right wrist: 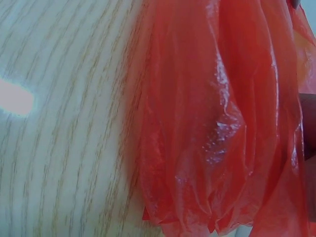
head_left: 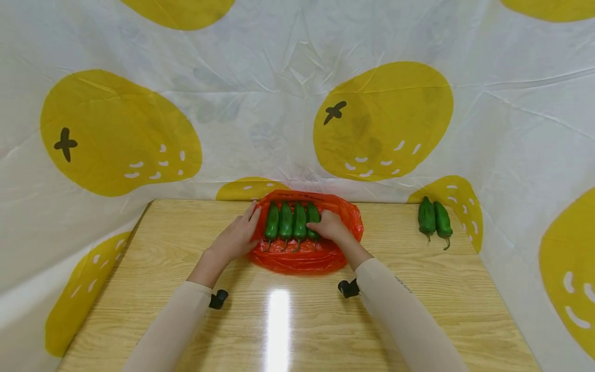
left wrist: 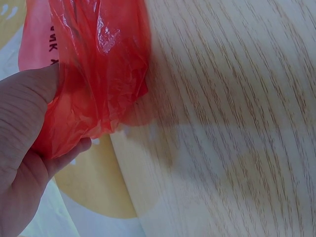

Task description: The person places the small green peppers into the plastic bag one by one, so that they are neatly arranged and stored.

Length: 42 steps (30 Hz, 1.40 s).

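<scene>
Several green peppers (head_left: 285,221) lie side by side in an opened red plastic bag (head_left: 302,264), stems toward me. My left hand (head_left: 238,233) grips the bag's left edge; in the left wrist view, the thumb (left wrist: 37,84) lies on one side of the crumpled red film (left wrist: 101,64) and the fingers on the other. Inside the bag's right part, my right hand (head_left: 331,227) holds the rightmost green pepper (head_left: 313,213) of the row, its thumb across the pepper. The right wrist view is mostly filled by red film (right wrist: 217,123), with a bit of the hand at its right edge.
Two more green peppers (head_left: 426,217) lie together at the table's back right. The wooden table (head_left: 186,222) carries a bright glare strip in front of the bag. A white cloth (head_left: 260,124) with yellow fruit prints hangs behind and along both sides.
</scene>
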Available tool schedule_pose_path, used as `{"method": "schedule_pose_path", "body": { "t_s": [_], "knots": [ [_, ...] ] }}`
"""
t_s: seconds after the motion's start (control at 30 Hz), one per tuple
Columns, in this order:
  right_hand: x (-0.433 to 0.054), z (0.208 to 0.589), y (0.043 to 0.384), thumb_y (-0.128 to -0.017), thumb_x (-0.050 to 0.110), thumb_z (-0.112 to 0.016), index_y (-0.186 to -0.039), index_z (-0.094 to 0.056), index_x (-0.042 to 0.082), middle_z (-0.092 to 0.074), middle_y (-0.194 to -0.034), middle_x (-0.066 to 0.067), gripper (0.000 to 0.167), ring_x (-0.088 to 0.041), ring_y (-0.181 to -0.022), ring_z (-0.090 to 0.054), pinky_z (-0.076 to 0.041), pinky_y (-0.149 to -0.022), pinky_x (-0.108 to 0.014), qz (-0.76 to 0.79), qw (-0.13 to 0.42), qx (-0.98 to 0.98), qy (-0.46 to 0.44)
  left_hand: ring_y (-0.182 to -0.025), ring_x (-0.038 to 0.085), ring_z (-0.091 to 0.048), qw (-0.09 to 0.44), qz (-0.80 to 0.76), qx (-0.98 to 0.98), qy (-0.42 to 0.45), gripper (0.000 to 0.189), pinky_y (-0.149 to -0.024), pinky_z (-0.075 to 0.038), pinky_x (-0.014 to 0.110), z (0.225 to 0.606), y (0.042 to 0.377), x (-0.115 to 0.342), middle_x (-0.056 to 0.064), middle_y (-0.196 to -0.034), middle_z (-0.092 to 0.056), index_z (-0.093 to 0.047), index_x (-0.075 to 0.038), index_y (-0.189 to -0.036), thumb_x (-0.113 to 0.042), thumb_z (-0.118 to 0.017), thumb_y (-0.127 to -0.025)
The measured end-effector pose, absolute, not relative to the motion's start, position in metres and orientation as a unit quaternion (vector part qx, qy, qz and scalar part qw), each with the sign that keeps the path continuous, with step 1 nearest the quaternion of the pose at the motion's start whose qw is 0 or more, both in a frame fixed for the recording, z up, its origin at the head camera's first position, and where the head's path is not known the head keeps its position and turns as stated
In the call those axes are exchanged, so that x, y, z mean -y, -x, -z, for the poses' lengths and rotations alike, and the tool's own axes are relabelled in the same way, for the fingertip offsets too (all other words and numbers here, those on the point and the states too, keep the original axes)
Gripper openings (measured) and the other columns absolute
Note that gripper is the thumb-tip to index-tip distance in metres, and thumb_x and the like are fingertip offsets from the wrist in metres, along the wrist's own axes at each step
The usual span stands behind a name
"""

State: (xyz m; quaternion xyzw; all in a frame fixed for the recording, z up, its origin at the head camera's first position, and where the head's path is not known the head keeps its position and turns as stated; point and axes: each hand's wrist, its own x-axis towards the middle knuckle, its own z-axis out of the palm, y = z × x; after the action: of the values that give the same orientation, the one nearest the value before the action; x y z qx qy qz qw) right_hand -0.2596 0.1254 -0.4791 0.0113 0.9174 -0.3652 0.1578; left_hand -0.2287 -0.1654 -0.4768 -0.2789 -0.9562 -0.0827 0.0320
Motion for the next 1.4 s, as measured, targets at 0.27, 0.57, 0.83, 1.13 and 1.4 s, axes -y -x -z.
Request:
{"method": "schedule_pose_path", "body": {
  "t_s": [0.27, 0.57, 0.83, 1.13, 1.4],
  "knots": [
    [-0.126, 0.479, 0.259, -0.097, 0.032, -0.072, -0.119, -0.06, -0.006, -0.061, -0.099, -0.01, 0.045, -0.024, -0.089, -0.056, -0.052, -0.079, -0.035, 0.349, 0.149, -0.925, -0.006, -0.119, 0.048, -0.062, 0.037, 0.085, 0.954, 0.284, 0.095, -0.105, -0.053, 0.05, 0.475, 0.228, 0.166, 0.031, -0.166, -0.025, -0.028, 0.009, -0.158, -0.019, -0.084, -0.087],
    [-0.128, 0.47, 0.254, -0.097, 0.032, -0.073, -0.121, -0.06, -0.005, -0.061, -0.1, -0.01, 0.046, -0.023, -0.09, -0.057, -0.052, -0.079, -0.035, 0.355, 0.14, -0.924, -0.002, -0.118, 0.048, -0.062, 0.036, 0.089, 0.954, 0.284, 0.095, -0.105, -0.053, 0.051, 0.472, 0.227, 0.165, 0.031, -0.165, -0.026, -0.029, 0.01, -0.158, -0.017, -0.085, -0.086],
    [-0.133, 0.456, 0.251, -0.098, 0.034, -0.071, -0.14, -0.052, -0.007, -0.052, -0.081, -0.004, 0.062, -0.018, -0.072, -0.052, -0.045, -0.063, -0.028, 0.353, 0.138, -0.926, 0.001, -0.119, 0.049, -0.062, 0.031, 0.09, 0.955, 0.283, 0.095, -0.105, -0.053, 0.051, 0.474, 0.228, 0.165, 0.031, -0.165, -0.025, -0.028, 0.009, -0.158, -0.017, -0.085, -0.086],
    [-0.141, 0.439, 0.236, -0.098, 0.037, -0.071, -0.15, -0.046, -0.002, -0.064, -0.132, -0.02, 0.07, -0.033, -0.116, -0.064, -0.056, -0.096, -0.046, 0.374, 0.114, -0.92, 0.028, -0.118, 0.049, -0.062, 0.033, 0.09, 0.955, 0.281, 0.095, -0.104, -0.054, 0.051, 0.475, 0.229, 0.166, 0.031, -0.166, -0.025, -0.028, 0.009, -0.158, -0.018, -0.085, -0.086],
    [-0.156, 0.422, 0.218, -0.098, 0.036, -0.071, -0.152, -0.045, 0.002, -0.064, -0.136, -0.019, 0.069, -0.034, -0.119, -0.067, -0.058, -0.097, -0.047, 0.415, 0.101, -0.902, 0.058, -0.121, 0.047, -0.061, 0.024, 0.087, 0.956, 0.28, 0.095, -0.107, -0.052, 0.05, 0.474, 0.228, 0.166, 0.03, -0.167, -0.023, -0.027, 0.009, -0.159, -0.019, -0.084, -0.087]
  ]
}}
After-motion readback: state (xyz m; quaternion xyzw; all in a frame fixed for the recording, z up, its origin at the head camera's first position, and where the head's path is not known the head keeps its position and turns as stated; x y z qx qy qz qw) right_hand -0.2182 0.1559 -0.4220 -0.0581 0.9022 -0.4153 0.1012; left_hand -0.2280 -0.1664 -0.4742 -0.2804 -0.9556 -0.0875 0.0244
